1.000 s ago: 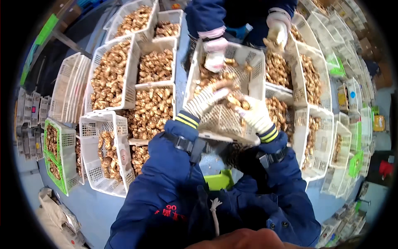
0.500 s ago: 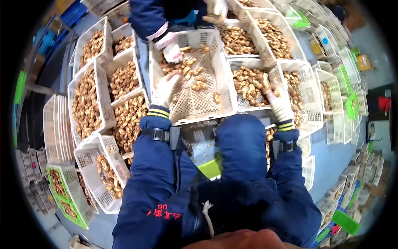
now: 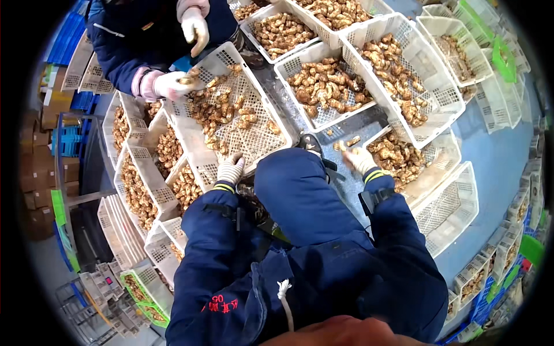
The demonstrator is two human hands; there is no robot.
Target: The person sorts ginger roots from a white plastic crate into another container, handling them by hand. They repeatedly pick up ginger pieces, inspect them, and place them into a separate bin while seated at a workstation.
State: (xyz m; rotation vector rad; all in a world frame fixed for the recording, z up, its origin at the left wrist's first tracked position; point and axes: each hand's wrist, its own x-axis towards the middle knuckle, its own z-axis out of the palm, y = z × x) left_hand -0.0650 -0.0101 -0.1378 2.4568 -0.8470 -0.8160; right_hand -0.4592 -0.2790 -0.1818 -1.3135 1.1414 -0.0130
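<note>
A wide white mesh crate point(image 3: 281, 137) stands in front of me, with brown-and-cream knobbly mushrooms point(image 3: 216, 109) spread over its left half. My left hand point(image 3: 230, 169), in a striped white glove, is closed on its near rim. Over to the right, my right hand point(image 3: 360, 160) reaches beside a smaller crate of mushrooms point(image 3: 398, 158). Two loose mushrooms point(image 3: 353, 140) lie at its fingertips; blur hides whether the fingers grip one. A co-worker's gloved hand point(image 3: 173, 85) is at the far left rim of the wide crate, and their other hand point(image 3: 195, 30) is raised above.
Filled white crates point(image 3: 329, 86) crowd the far side and right. More line the left point(image 3: 138, 187), near a stack of nested crates point(image 3: 120, 230). An upright crate point(image 3: 453, 210) with little inside stands at right on the blue floor point(image 3: 485, 167). My bent knee point(image 3: 297, 184) fills the middle.
My view has turned, so the crates appear shifted. My left hand has gone from inside the wide crate to its near rim. My right hand has left the small mushroom crate and come nearer.
</note>
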